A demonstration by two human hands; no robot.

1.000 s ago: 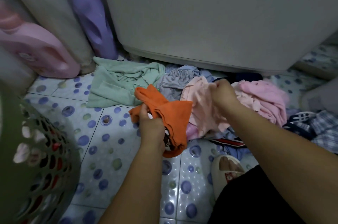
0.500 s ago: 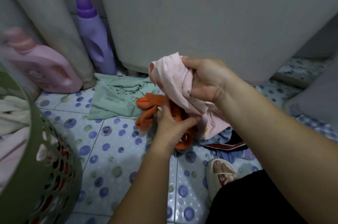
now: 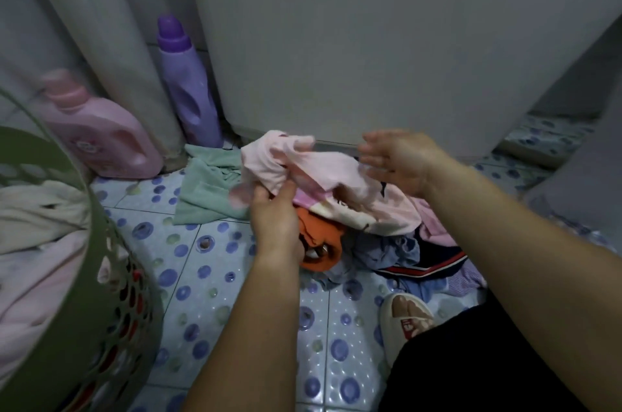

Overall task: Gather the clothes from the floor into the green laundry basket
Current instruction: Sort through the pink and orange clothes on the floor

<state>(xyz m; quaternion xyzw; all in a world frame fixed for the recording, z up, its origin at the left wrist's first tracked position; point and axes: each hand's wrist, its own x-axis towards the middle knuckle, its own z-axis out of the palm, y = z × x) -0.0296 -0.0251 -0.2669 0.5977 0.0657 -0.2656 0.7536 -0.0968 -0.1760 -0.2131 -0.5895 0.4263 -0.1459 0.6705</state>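
My left hand (image 3: pixel 277 214) grips a bundle: a pale pink garment (image 3: pixel 286 162) on top and an orange garment (image 3: pixel 319 240) below it, both lifted above the floor. My right hand (image 3: pixel 395 159) hovers just right of the pink cloth with fingers spread, holding nothing. A mint green cloth (image 3: pixel 205 189) lies on the tiles behind. More clothes, blue, dark striped and pink (image 3: pixel 414 250), are heaped under my right forearm. The green laundry basket (image 3: pixel 87 294) stands at the left with white and pink clothes inside.
A pink detergent jug (image 3: pixel 101 135) and a purple bottle (image 3: pixel 188 88) stand by grey curtains at the back left. A large grey appliance (image 3: pixel 370 41) fills the back. My slippered foot (image 3: pixel 404 320) rests on the dotted tile floor (image 3: pixel 208 277).
My right hand has let go of the pink garment and opened beside it. My left hand now holds the pink cloth together with the orange one. The view has tilted up slightly.
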